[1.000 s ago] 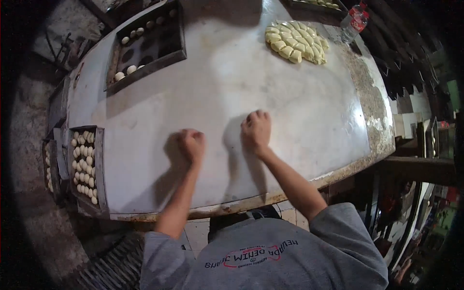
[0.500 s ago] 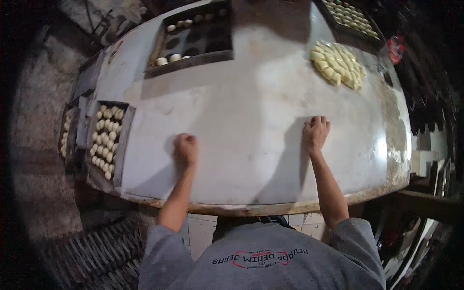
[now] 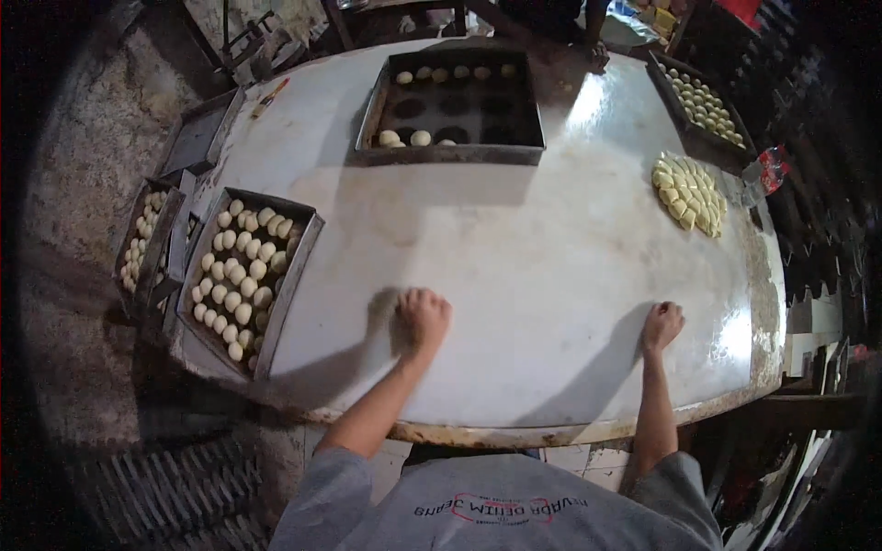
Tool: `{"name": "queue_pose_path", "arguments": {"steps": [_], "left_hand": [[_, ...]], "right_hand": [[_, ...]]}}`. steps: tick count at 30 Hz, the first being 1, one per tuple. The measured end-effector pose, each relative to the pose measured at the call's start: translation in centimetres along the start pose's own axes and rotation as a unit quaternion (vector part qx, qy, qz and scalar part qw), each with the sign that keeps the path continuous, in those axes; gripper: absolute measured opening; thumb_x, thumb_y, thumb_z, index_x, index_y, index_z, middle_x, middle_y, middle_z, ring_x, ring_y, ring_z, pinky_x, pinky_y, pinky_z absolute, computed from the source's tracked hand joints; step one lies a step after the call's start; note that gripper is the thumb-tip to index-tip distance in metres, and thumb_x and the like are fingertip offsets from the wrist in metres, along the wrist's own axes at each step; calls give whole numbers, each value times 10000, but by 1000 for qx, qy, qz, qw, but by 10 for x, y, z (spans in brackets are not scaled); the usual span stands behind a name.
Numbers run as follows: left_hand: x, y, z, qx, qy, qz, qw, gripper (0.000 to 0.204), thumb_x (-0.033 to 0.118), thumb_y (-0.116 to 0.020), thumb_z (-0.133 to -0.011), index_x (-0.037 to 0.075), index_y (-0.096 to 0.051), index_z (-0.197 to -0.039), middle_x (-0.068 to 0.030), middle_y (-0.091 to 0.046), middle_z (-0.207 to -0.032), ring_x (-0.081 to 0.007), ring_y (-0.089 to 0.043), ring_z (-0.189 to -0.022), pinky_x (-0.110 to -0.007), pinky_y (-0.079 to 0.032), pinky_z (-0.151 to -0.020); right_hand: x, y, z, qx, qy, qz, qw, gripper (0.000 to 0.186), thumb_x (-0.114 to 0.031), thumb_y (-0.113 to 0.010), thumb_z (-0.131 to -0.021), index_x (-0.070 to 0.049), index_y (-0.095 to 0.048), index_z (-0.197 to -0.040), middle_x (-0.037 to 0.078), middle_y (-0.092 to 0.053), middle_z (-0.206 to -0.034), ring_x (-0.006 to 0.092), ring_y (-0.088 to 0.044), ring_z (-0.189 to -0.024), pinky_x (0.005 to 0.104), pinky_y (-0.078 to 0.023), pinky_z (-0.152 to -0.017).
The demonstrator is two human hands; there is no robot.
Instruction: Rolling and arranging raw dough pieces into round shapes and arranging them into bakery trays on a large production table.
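My left hand [image 3: 424, 321] is closed, its fingers curled down against the pale worktable [image 3: 514, 275], left of the middle. Farther right, my right hand [image 3: 662, 325] is curled in the same way on the table surface. Whatever lies under either palm is hidden. Beyond my right hand sits a flat cluster of cut, pale yellow dough pieces [image 3: 689, 193]. To the left of my left hand stands a metal tray [image 3: 292, 292] with rows of round dough balls [image 3: 237, 275].
A dark baking tray [image 3: 450, 154] with some dough balls stands at the far middle. Another full tray [image 3: 703, 106] is at the far right, near a red-marked plastic bag [image 3: 772, 170]. More trays line the left edge. Another person's hand [image 3: 597, 57] is at the far edge.
The view has shifted, bringing the far edge and another person into sight. My left hand has moved somewhat right, away from the left tray. Both hands stay curled on the table.
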State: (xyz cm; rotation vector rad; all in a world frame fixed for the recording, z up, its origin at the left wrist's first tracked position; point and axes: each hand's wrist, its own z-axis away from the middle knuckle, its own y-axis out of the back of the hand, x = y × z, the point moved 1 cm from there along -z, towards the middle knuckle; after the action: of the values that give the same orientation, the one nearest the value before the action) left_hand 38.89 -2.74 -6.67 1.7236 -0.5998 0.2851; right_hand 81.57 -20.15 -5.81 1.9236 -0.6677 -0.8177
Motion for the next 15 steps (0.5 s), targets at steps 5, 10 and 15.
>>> {"name": "queue_pose_path", "arguments": {"steps": [5, 10, 15], "left_hand": [[-15, 64, 8, -112, -94, -41, 988, 199, 88, -635, -631, 60, -607, -826, -134, -574, -874, -316, -531, -838, -402, -421, -824], [3, 86, -112, -299, 31, 179, 937, 348, 87, -664, -638, 50, -587, -975, -144, -636, -897, -234, -613, -853, -345, -484, -761], [46, 56, -272, 32, -92, 268, 959, 277, 94, -695, -671, 29, -598, -922, -148, -608, -871, -261, -598, -826, -352, -478, -727]], "right_hand": [[-14, 31, 76, 62, 111, -63, 990, 96, -85, -562, -773, -18, -540, -838, 130, -533, -898, 309, -478, -877, 411, -358, -823], [43, 38, 39, 61, -40, 29, 997, 129, -97, -561, -789, -20, -538, -890, 143, -518, -922, 322, -451, -926, 430, -366, -817], [-1, 32, 39, 48, -35, 35, 998, 102, -96, -542, -783, -12, -522, -838, 156, -514, -920, 336, -449, -884, 429, -349, -799]]}}
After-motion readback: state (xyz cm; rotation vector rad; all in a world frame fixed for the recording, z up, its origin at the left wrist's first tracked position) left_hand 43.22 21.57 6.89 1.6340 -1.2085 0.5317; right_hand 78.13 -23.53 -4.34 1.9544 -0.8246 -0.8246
